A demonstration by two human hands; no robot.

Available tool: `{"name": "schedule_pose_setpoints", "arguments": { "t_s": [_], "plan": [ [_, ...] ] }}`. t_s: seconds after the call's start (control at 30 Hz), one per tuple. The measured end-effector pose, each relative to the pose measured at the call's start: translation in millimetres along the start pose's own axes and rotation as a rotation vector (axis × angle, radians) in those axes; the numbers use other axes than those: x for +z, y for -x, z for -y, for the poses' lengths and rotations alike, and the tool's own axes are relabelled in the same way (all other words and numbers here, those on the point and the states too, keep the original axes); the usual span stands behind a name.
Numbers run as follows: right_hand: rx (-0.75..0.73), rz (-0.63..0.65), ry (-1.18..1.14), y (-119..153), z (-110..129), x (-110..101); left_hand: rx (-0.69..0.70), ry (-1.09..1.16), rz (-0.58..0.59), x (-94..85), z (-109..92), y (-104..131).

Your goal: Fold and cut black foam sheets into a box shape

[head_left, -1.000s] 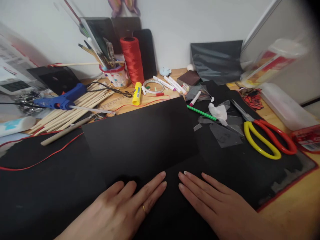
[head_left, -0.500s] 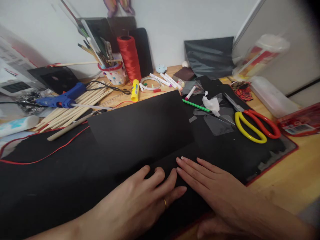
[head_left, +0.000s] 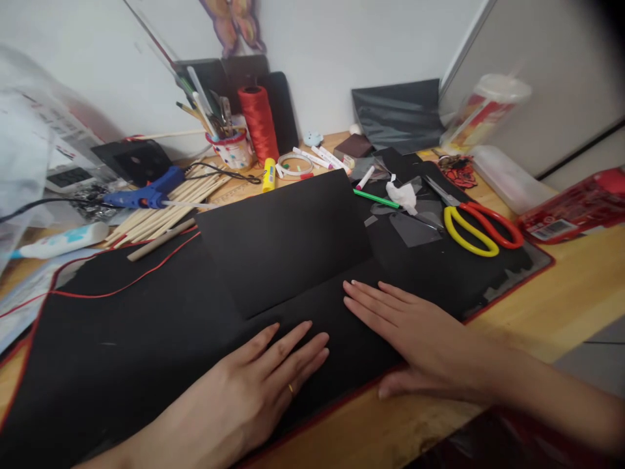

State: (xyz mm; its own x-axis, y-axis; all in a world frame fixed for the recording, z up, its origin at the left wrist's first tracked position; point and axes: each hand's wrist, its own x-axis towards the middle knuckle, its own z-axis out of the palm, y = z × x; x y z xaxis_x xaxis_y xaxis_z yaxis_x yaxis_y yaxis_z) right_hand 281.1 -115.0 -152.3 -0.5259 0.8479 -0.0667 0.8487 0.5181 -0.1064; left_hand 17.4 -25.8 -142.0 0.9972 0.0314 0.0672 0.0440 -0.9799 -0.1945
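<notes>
Left hand (head_left: 254, 391) and right hand (head_left: 415, 332) pressed flat, fingers spread, gripping nothing, on the folded black card (head_left: 283, 241) on the black mat (head_left: 122, 339); likely crooked crease if either palm slides, scissors (head_left: 476, 225) lying near.

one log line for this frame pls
left hand: flat on black sheet | right hand: flat on sheet | sheet: folded, on black mat | scissors: untouched

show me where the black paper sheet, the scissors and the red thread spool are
black paper sheet (head_left: 283, 238): head view, middle of its raised flap.
scissors (head_left: 476, 225): head view, where the yellow and red handle loops meet.
red thread spool (head_left: 260, 124): head view, middle of the wound thread.
</notes>
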Motion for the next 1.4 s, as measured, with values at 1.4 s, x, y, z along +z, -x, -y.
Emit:
{"name": "schedule_pose_setpoints", "arguments": {
  "t_s": [1.4],
  "plan": [
    [0.024,-0.134,0.032,41.2,1.6,11.5,-0.081,0.097,0.192,-8.7,-10.2,64.0]
  ]
}}
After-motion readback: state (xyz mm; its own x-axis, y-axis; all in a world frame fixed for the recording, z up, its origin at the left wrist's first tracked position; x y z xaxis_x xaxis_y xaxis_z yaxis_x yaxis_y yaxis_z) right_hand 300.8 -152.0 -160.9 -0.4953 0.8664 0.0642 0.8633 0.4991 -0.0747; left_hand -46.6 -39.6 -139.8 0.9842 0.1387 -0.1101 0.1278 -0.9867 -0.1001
